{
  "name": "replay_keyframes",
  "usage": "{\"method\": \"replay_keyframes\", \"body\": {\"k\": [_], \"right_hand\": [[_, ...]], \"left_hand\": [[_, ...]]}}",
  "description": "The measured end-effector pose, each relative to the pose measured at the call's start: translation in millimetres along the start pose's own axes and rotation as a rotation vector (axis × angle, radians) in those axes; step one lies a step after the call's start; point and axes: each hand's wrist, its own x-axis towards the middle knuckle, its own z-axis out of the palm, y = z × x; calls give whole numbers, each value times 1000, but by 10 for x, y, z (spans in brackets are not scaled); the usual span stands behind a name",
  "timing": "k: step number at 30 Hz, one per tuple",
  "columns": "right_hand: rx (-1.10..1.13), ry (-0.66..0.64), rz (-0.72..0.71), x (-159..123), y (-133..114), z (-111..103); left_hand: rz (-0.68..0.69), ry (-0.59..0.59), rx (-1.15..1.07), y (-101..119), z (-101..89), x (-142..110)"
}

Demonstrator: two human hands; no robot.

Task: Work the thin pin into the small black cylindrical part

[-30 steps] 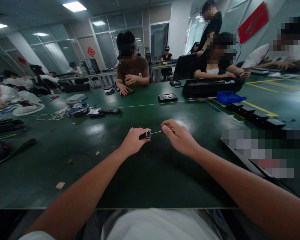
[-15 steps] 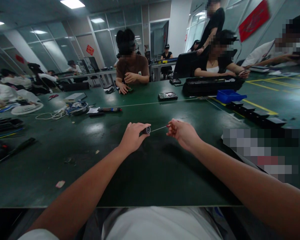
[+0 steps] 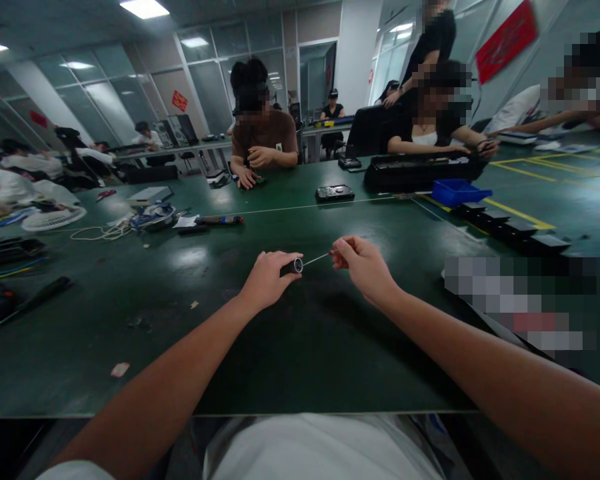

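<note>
My left hand (image 3: 267, 280) is closed around a small black cylinder (image 3: 297, 266) whose round end, with a silvery rim, faces right. In my right hand (image 3: 364, 267) the fingers pinch the reddish handle of a thin screwdriver (image 3: 316, 259). Its metal shaft slants down to the left, and the tip is at the cylinder's round end; whether it sits inside cannot be made out. Both hands are held above the green table (image 3: 330, 373), near its middle.
Farther across the table lies a black device (image 3: 335, 193). A blue bin (image 3: 461, 192) and a row of black blocks (image 3: 515, 230) stand at right. Bundled cables (image 3: 153, 217) and a dark tool (image 3: 215, 222) lie at left. Co-workers sit across the table.
My right hand drew away to the right with the screwdriver, then came back a little towards the cylinder as its fingers shifted on the handle. My left hand kept its hold and moved only slightly.
</note>
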Motion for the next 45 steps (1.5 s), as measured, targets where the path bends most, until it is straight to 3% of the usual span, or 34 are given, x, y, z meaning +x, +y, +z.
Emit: {"method": "replay_keyframes", "body": {"k": [5,11,17,24,29,36,40,45], "right_hand": [[33,-87,37,-22,-5,28],[-95,3,12,-43,-77,11],[-210,87,-112,-66,-166,-68],[-282,-8,-217,-115,-165,-36],[-413,59,-248,-108,-177,-51],[-378,93,-258,-103,-167,-79],[-306,62,-299,-133,-187,-63],[-372,-19,-292,-149,-188,-49]], "left_hand": [[-2,8,-11,14,-6,-2],[-19,1,-34,-12,20,4],[-48,-8,-46,-29,24,11],[-41,-8,-59,-38,43,18],[-61,-22,-79,-34,46,14],[-79,-16,-119,-38,36,15],[-58,-5,-124,-67,56,14],[-48,-4,-127,-65,64,9]]}}
